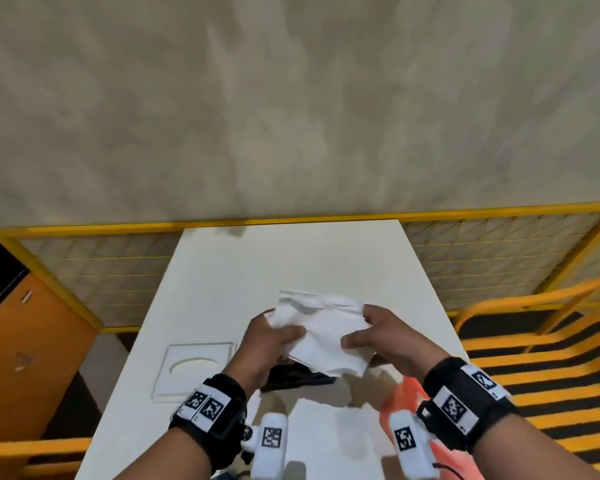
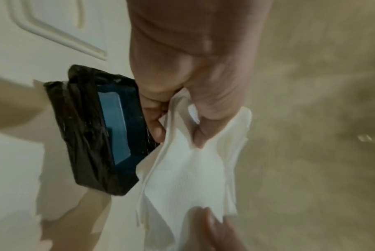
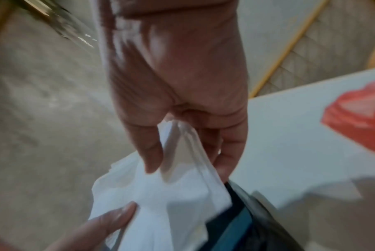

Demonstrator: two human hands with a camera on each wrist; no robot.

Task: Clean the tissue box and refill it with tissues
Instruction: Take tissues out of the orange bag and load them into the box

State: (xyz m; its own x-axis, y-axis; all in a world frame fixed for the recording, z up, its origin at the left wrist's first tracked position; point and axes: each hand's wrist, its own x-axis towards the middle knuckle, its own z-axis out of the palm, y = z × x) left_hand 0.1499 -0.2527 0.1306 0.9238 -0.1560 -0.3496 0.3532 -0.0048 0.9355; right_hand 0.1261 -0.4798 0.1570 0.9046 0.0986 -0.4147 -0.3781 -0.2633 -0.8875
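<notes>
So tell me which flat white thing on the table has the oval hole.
The lid, left of the hands: rigid, framed, oval cutout. The tissues are soft and held.

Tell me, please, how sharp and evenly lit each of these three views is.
Head view: fairly sharp, wide-angle bending of the yellow rail; hands' shadows on the table. Left wrist view: tissues and black box readable, background smeared. Right wrist view: blurriest, right hand streaked, red item soft.

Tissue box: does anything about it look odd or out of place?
Yes. The box is wrapped in crinkled black plastic, and its white lid lies apart on the table. Left hand and right hand hold rumpled tissues above it.
</notes>
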